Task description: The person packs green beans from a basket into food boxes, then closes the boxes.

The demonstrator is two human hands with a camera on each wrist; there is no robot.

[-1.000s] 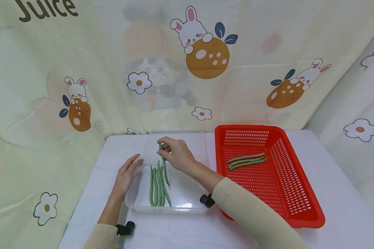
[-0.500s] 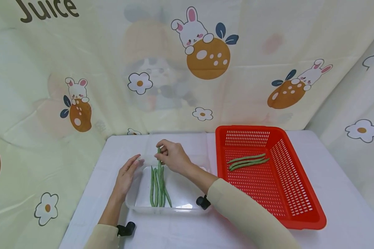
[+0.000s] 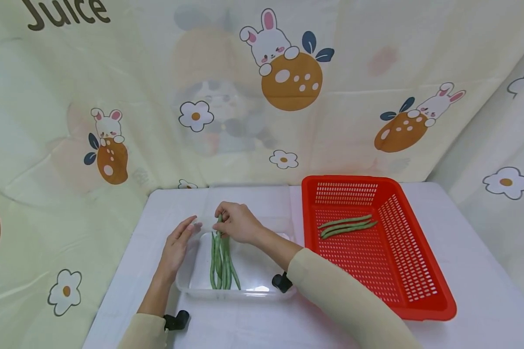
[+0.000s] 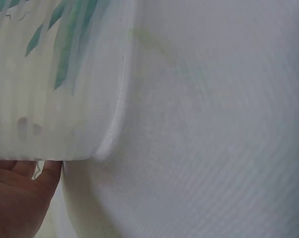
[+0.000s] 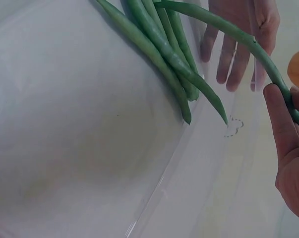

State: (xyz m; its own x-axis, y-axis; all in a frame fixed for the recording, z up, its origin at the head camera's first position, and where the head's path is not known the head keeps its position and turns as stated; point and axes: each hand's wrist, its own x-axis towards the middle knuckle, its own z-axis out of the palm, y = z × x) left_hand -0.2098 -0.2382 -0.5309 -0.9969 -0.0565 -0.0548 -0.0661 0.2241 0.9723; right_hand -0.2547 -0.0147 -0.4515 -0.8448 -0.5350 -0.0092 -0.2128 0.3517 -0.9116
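Note:
My right hand (image 3: 240, 225) pinches the upper end of a green bean (image 5: 261, 52) over the left half of a clear plastic container (image 3: 262, 266). The bean hangs down toward several other green beans (image 3: 225, 271), lying roughly side by side, lengthwise, in the container. In the right wrist view, thumb and fingers close on the bean's tip. My left hand (image 3: 174, 247) rests against the container's left wall from outside, its fingers fairly straight. Through the clear wall those fingers also show in the right wrist view. The left wrist view has the left hand (image 4: 18, 198) touching the wall.
A red perforated basket (image 3: 438, 291) stands to the right of the container, with a few green beans (image 3: 349, 226) lying in it. A white cloth covers the table (image 3: 227, 325). A printed curtain (image 3: 157, 72) hangs behind.
My right hand has moved left and slightly down with the bean, from the right side of the row to above its left part. The left hand has stayed put.

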